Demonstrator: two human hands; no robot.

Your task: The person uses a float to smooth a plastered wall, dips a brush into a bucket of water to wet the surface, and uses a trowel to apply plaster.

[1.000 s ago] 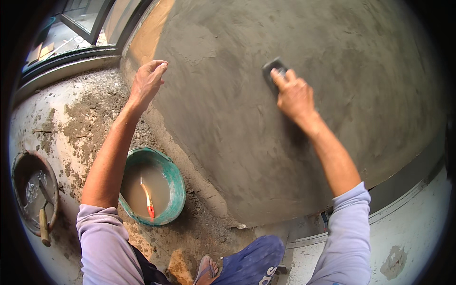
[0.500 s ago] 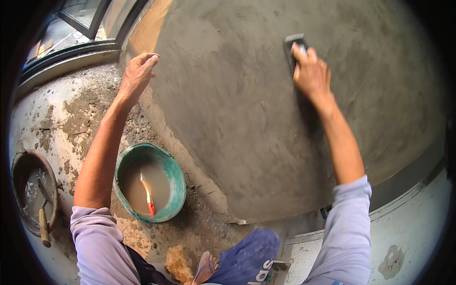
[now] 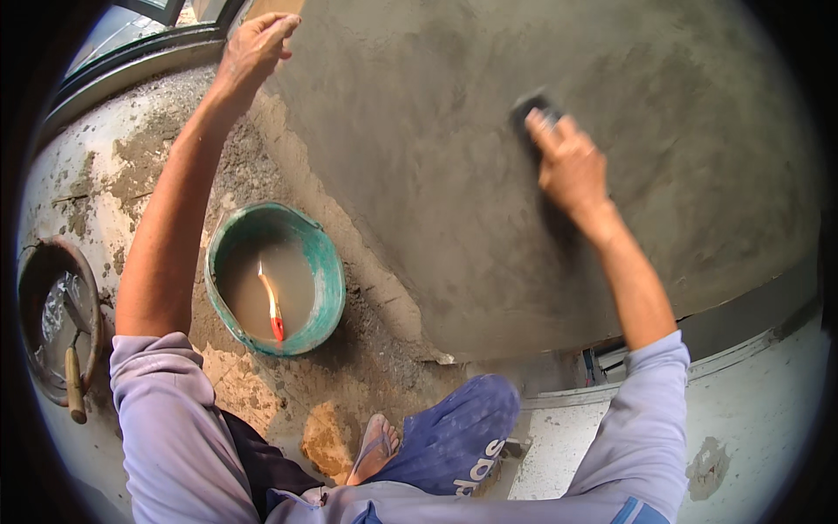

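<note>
My right hand (image 3: 572,166) grips a dark plastering float (image 3: 534,113) by its handle. The float is blurred and lies against a broad grey cement surface (image 3: 436,175) with smear marks. My left hand (image 3: 257,51) is raised near the window corner, beside the cement's left edge. Its fingers are loosely curled together, and no object shows in them. Between my arms stands a green bucket (image 3: 327,284) of cloudy water. A brush (image 3: 272,301) with a pale handle and a red part leans inside it.
At far left stands a round dark pail (image 3: 30,323) with a wooden-handled trowel (image 3: 73,375) in it. Mortar crumbs (image 3: 240,162) litter the area along the cement's rough edge. A dark-framed window (image 3: 140,44) is at upper left. My sandalled foot (image 3: 378,441) is below the bucket.
The float and my right hand have moved slightly down across the cement. My left hand is higher in view. The bucket and pail also appear higher as the view shifts.
</note>
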